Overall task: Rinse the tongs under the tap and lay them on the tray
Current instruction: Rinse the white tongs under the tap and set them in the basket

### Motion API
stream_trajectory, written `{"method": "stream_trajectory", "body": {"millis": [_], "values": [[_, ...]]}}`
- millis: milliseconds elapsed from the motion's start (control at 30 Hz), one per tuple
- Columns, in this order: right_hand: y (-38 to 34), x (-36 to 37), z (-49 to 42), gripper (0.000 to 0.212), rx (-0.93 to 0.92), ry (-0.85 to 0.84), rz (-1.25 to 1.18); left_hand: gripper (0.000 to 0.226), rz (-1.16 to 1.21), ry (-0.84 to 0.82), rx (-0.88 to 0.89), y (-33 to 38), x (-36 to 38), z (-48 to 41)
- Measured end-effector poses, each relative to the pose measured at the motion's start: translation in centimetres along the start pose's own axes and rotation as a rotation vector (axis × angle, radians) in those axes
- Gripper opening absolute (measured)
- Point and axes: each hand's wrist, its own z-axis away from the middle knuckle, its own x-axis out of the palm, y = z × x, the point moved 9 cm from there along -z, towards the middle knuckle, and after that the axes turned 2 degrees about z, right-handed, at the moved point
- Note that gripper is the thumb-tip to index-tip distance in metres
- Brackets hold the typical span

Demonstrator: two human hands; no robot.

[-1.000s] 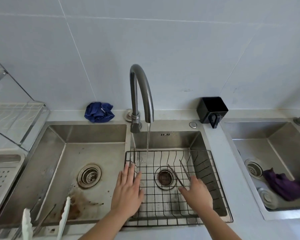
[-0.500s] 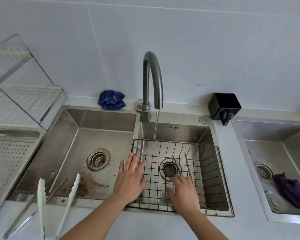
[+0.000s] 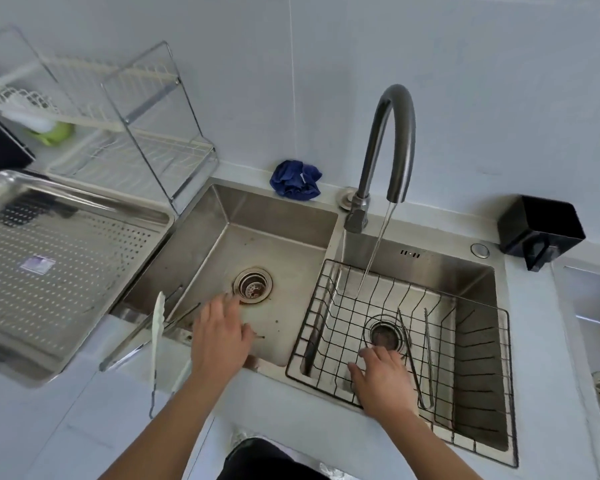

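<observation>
Starting at the fingertips: spread wide and gripping nothing on the left hand (image 3: 222, 336), hovering low over the left sink (image 3: 222, 216) near the drain. Same on the right hand (image 3: 383, 379): loose, open, resting flat on the wire basket (image 3: 471, 386), holding nothing.

Big change from a second ago: was pinching the thin metal tongs (image 3: 418, 358) with the right back then, now let go. Lying flat in the basket just beside that hand, right of the drain, nowhere near the tray (image 3: 84, 199) over on the far left counter. Left has slid off the basket's edge and over toward the white-tipped tongs (image 3: 158, 341) propped across the sink's front-left corner. Close to them, not touching yet.

Tap (image 3: 388, 140) running, with the stream landing at the back of the basket, well off both pairs.

Guessing the metal pair got parked and the white-tipped pair is up next for a grab and rinse. Nothing on the tray so far, so plenty left to do.
</observation>
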Motion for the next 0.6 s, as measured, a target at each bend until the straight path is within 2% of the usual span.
{"method": "stream_trajectory", "body": {"millis": [167, 267, 400, 600], "values": [[0.2, 0.2, -0.2, 0.043, 0.01, -0.04, -0.019, 0.043, -0.062, 0.121, -0.061, -2.2, -1.7, 0.6], [0.3, 0.3, -0.2, 0.043, 0.012, -0.048, -0.033, 0.045, -0.123, 0.093, -0.178, -4.0, -1.7, 1.3], [0.4, 0.3, -0.3, 0.043, 0.02, -0.05, -0.072, 0.049, -0.089, 0.036, -0.273, -5.6, -0.9, 2.4], [0.7, 0.5, -0.3, 0.042, 0.027, -0.054, -0.1, 0.018, -0.03, 0.023, -0.292, -5.8, -0.1, 3.1]]}}
